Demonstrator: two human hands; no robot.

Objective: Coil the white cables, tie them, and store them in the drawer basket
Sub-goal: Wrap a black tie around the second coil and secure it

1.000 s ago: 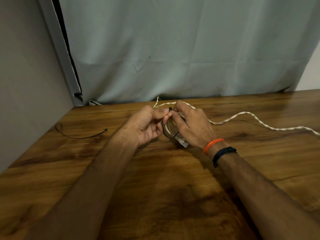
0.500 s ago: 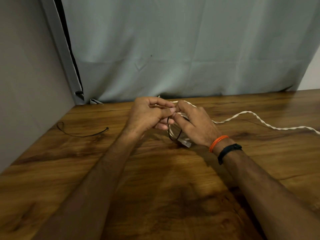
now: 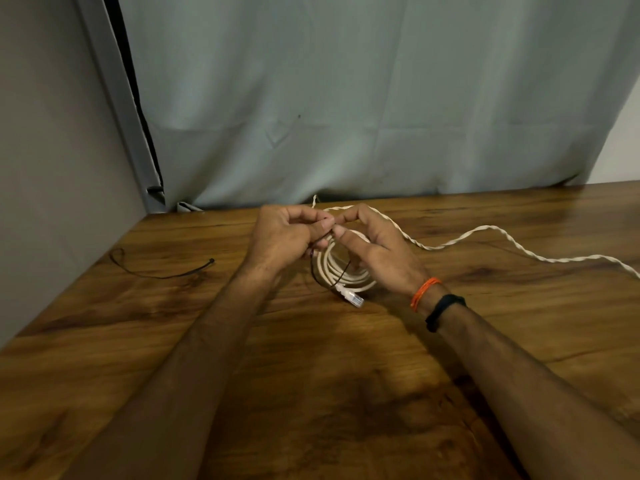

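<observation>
1. Both hands raised just above the table, fingertips meeting over the coil: left hand [image 3: 287, 237] pinching one end of a thin black tie [image 3: 341, 273], right hand [image 3: 375, 249] pinching the other end between thumb and forefinger, remaining fingers curled loosely.
2. Hanging under those fingertips: a coiled white network cable [image 3: 341, 268] of several round loops, clear plastic plug [image 3: 354, 298] poking out at the near edge, lowest loops at or just above the brown wooden tabletop [image 3: 311, 393]; contact hard to tell.
3. Black tie looped through the coil and up to the pinch, not yet drawn snug.
4. Judged progress: first cable coiled, tying under way, closure unfinished; storing not begun, and no drawer basket in sight.
5. Farther right: a loose twisted white cord [image 3: 485, 230] trailing across the table and off the right edge, uncoiled and untied, likely next.
6. Off to the left, well apart: a second thin black tie [image 3: 162, 274] lying flat, probably for that cord.
7. At the back: a pale grey-green curtain [image 3: 346, 116] down to the table edge, grey wall [image 3: 52, 168] at left.
8. Possible snag: loose cord running close behind the right hand, easy to catch while tightening.
</observation>
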